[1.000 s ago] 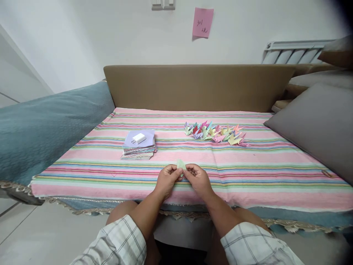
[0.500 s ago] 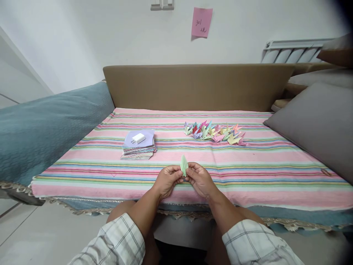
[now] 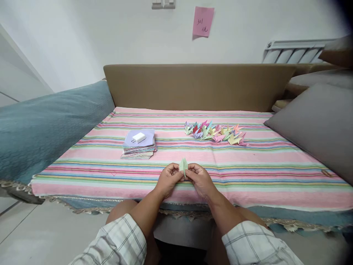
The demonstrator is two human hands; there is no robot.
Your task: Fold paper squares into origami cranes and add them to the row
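Observation:
A small piece of folded light green paper [image 3: 183, 165] is pinched between my two hands above the striped cloth. My left hand [image 3: 168, 180] grips its left side, thumb in front and fingers behind. On the right side, my right hand [image 3: 200, 179] holds it in the same way, with both thumbs close together at the lower part. The paper stands upright with its point up and a crease down its middle. My fingers hide its lower end.
A striped cloth [image 3: 91, 167] covers the sofa seat. Left of centre, a stack of paper sheets [image 3: 139, 150] carries a white charger plug [image 3: 138, 137]. Several coloured folded paper cranes [image 3: 217, 133] stand in a cluster behind my hands. A grey cushion [image 3: 317, 117] leans at the right.
The green paper has gone from a narrow, closed shape to a wider one, its sides spread apart. My thumbs have shifted slightly on it.

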